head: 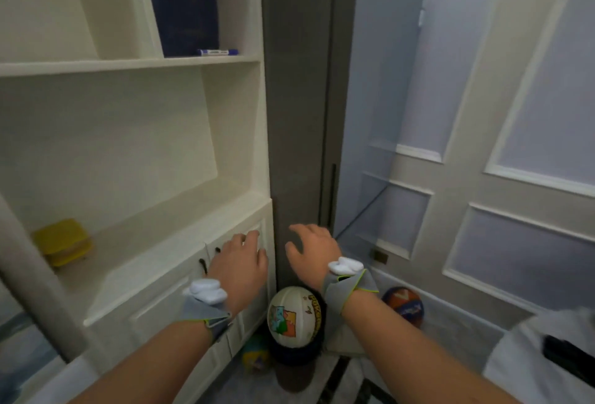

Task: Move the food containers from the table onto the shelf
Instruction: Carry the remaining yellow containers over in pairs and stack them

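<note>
Cream built-in shelf (180,210) beside a grey door panel. Yellow lidded plastic food container (62,242) sits on the shelf near its left edge. Left hand (240,262) and right hand (310,250) both extended forward, palms down, fingers loosely spread, holding nothing, well right of the container.

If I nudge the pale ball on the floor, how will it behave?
The pale ball is round, so it would probably roll easily. It seems perched on a dark, blurred object, so it may drop off. It looks like a light toy ball.
</note>
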